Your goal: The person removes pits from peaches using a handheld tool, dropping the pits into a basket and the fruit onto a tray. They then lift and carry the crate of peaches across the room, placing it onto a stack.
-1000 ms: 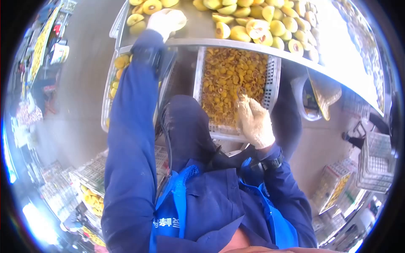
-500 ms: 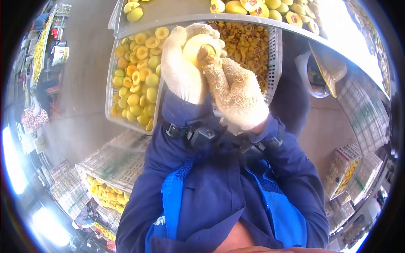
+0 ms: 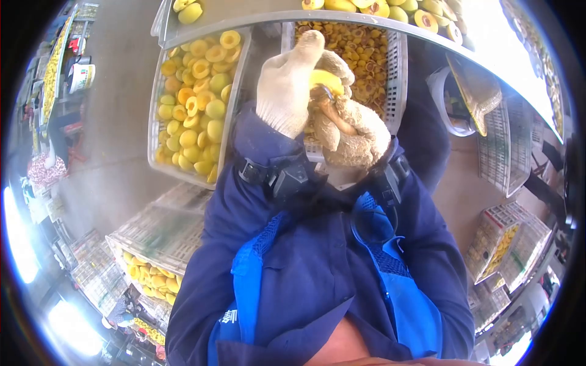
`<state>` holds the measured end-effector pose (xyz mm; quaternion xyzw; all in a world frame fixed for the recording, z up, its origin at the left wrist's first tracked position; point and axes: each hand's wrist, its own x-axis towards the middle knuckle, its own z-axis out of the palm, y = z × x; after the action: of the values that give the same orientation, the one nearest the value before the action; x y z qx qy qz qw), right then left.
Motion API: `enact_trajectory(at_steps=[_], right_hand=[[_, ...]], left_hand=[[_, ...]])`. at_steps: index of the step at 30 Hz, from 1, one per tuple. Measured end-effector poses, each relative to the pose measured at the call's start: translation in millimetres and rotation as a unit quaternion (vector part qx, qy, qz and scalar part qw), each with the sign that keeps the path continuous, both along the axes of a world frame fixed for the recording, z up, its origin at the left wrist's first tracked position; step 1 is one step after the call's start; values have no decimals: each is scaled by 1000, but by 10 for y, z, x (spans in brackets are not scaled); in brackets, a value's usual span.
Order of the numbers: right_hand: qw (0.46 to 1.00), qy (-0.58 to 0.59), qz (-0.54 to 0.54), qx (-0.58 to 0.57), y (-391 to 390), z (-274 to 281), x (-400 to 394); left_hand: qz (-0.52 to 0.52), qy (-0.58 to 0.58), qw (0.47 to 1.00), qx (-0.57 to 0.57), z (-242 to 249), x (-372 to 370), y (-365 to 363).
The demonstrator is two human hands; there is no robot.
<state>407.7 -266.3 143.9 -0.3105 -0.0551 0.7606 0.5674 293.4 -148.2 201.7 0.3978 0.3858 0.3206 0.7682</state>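
Note:
My left hand (image 3: pixel 287 85), in a pale knit glove, is closed round a yellow peach half (image 3: pixel 328 80), with the thumb raised. Only part of the fruit shows between the fingers. In my right hand (image 3: pixel 360 137), whose glove is rough and soiled, is a small pitting tool (image 3: pixel 337 116) with a brownish handle. Its metal tip is against or very near the peach, partly hidden by the fingers. Below both hands is a white crate (image 3: pixel 397 79) full of brown-yellow peach scraps (image 3: pixel 363 55). Left of it stands a crate (image 3: pixel 227 131) of peach halves (image 3: pixel 192 113).
A metal-edged table (image 3: pixel 274 19) with peaches (image 3: pixel 390 9) lies just beyond the hands. On the right are a white bucket (image 3: pixel 442 100) and a straw hat (image 3: pixel 470 91). Stacked crates (image 3: pixel 165 226) stand at lower left, more crates (image 3: pixel 503 238) at right.
The left hand has turned, so the peach's cut face no longer shows. My right hand has moved slightly down and rotated, bringing the tool's handle into sight.

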Motion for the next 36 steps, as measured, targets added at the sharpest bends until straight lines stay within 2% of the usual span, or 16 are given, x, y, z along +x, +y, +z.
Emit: enact_trajectory(at_steps=[6, 9, 12, 14, 15, 16, 19, 21, 25, 28, 29, 30, 32, 33, 35, 36], right_hand=[[997, -70, 36, -3, -34, -6, 134], [998, -20, 29, 43, -33, -170, 129], [995, -34, -12, 98, -124, -483, 262], [992, 117, 34, 38, -263, -936, 588], [991, -124, 1, -48, -248, -1076, 584], [902, -402, 31, -155, -228, -1145, 516], [790, -511, -23, -337, -172, -964, 446], [825, -505, -50, -247, -119, -669, 275], [780, -562, -12, -274, 28, -695, 217], [780, -548, 18, -303, 27, -749, 147], [775, -551, 34, -308, 37, -704, 62], [778, -556, 65, -287, 46, -774, 32], [773, -553, 107, -293, -85, -612, -4], [778, -543, 112, -296, 4, -507, -97], [802, -504, 112, -302, 9, -408, -73], [787, -543, 134, -260, 10, -341, -32]], left_hand=[[-83, 49, 995, 34, -138, -9, 66], [-26, -129, 967, -217, -353, 15, 179], [74, -168, 956, -227, -455, -18, 161], [119, -163, 955, -220, -472, -132, 150], [139, -106, 984, -41, -566, -229, 69], [166, -138, 975, -51, -638, -361, 69], [220, -117, 958, -140, -574, -830, 206], [263, -22, 963, 48, -719, -1255, 223], [460, 300, 823, 145, -1018, -2291, 525], [454, 584, 621, 258, -1149, -3248, 813], [374, 689, 527, 328, -1334, -3580, 925], [273, 751, 492, 344, -1854, -4010, 1105], [90, 880, 391, 253, -2902, -4488, 1165], [127, 818, 546, 127, -2014, -3990, 1198], [-2, 849, 503, 161, -1707, -3790, 1438], [40, 840, 473, 261, -1964, -3987, 1620]])
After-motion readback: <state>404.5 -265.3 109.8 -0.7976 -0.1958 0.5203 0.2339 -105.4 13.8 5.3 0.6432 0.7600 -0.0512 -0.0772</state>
